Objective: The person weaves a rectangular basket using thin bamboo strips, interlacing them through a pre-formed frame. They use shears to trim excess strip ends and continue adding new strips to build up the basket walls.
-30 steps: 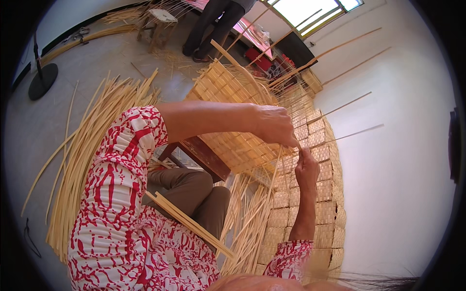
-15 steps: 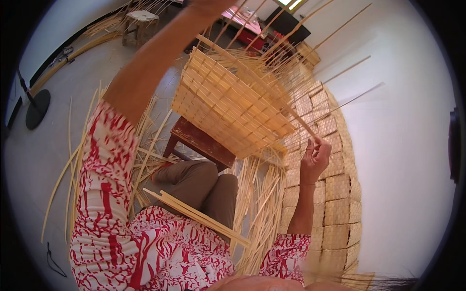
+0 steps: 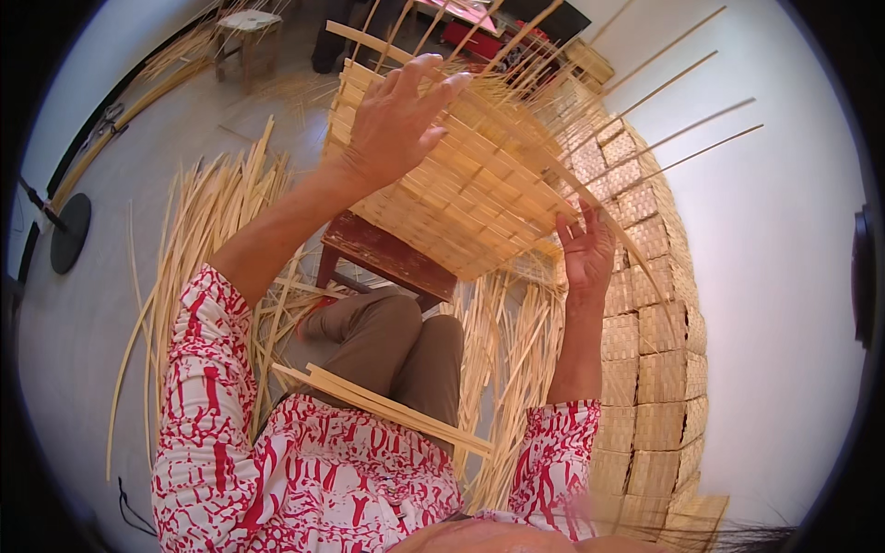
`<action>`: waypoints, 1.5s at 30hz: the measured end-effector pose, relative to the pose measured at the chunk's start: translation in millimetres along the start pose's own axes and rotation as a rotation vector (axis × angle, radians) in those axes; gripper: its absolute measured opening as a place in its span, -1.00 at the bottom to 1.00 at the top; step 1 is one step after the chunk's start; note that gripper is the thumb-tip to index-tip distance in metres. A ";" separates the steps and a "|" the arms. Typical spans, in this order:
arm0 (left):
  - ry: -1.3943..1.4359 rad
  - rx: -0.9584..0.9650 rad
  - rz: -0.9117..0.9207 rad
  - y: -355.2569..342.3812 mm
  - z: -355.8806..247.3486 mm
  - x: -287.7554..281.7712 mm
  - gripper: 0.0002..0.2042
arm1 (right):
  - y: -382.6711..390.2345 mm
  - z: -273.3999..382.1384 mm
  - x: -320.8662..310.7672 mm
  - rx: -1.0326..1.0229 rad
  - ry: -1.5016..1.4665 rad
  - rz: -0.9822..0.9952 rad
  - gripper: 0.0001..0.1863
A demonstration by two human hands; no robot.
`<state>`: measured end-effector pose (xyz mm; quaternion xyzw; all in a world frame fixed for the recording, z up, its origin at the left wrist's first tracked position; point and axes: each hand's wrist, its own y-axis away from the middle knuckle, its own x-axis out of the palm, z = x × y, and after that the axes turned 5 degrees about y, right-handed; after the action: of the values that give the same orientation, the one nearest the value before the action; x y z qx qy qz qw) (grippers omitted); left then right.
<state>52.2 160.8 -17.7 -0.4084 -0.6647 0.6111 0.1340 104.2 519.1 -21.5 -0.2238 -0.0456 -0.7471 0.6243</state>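
Observation:
A half-woven basket (image 3: 442, 175) of pale bamboo strips leans on a worn dark-red wooden stool (image 3: 387, 249), long uprights sticking out past its far rim. Along that rim lies a long flat bamboo strip (image 3: 636, 249), its near end reaching beyond the basket's right corner. My left hand (image 3: 396, 124) is open over the left part of the woven side, fingers spread close to the rim. At the right corner my right hand (image 3: 587, 253) has its fingers raised and apart, against the basket edge and the strip; exact contact is hard to make out.
Several cut strips (image 3: 387, 410) lie across my lap. Loose strips (image 3: 212, 212) cover the floor on the left, and more lie right of my knees. Stacked woven baskets (image 3: 659, 369) line the white wall. A small stool (image 3: 247, 26) stands far left, near a round black base (image 3: 69, 235).
My left hand has come down from the far top edge onto the basket. My right hand has loosened its pinch on the strip's end, which now extends past it toward me.

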 end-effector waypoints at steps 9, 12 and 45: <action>0.040 -0.029 -0.025 6.5 6.7 5.6 -0.38 | 10.0 0.8 -10.5 0.014 -0.167 0.076 -0.79; 0.125 -0.069 -0.030 9.7 4.2 3.1 -0.40 | 9.5 2.1 -12.0 -0.008 -0.127 0.080 -0.71; 0.168 0.121 -0.058 8.0 0.0 -8.6 -0.66 | 22.2 -9.3 -8.9 -0.082 -0.023 -0.117 -0.83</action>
<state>60.7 154.1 -22.3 -0.4300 -0.6247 0.6094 0.2313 123.9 519.2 -38.0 -0.2547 -0.0351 -0.7809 0.5693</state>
